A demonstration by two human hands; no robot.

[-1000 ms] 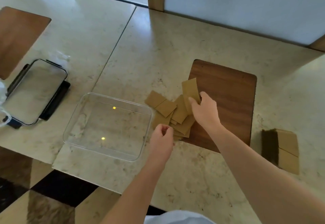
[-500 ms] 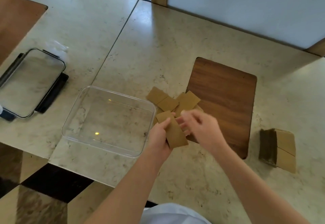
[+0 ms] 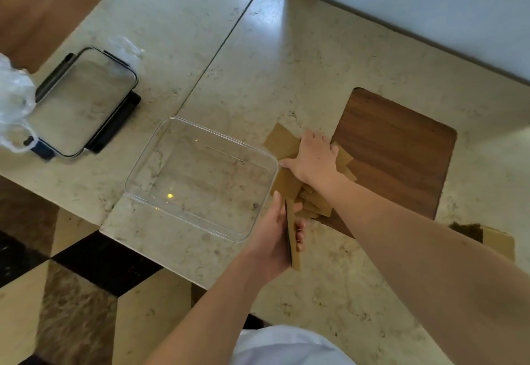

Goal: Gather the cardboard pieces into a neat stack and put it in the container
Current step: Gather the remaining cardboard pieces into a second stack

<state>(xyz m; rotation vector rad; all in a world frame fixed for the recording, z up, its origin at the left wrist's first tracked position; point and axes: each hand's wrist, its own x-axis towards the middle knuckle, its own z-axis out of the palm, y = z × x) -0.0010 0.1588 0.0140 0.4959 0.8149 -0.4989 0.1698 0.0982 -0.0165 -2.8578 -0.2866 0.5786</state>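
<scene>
A cardboard piece [image 3: 293,238] is held on edge, clamped by the left hand [image 3: 272,245]. The loose cardboard pieces [image 3: 286,146] beside the container [image 3: 200,178] are pressed by the right hand [image 3: 314,158], fingers spread.

Your left hand [image 3: 276,235] grips a piece edge-up, fingers curled round it. Your right hand [image 3: 314,158] lies flat, palm down, fingers spread, forearm stretched forward.

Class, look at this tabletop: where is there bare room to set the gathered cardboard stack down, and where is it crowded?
Free: the clear container is empty inside; bare marble lies between container and lid; the wooden board's far right half. Crowded: the gap between container and board, filled with loose cardboard pieces and both hands.
</scene>
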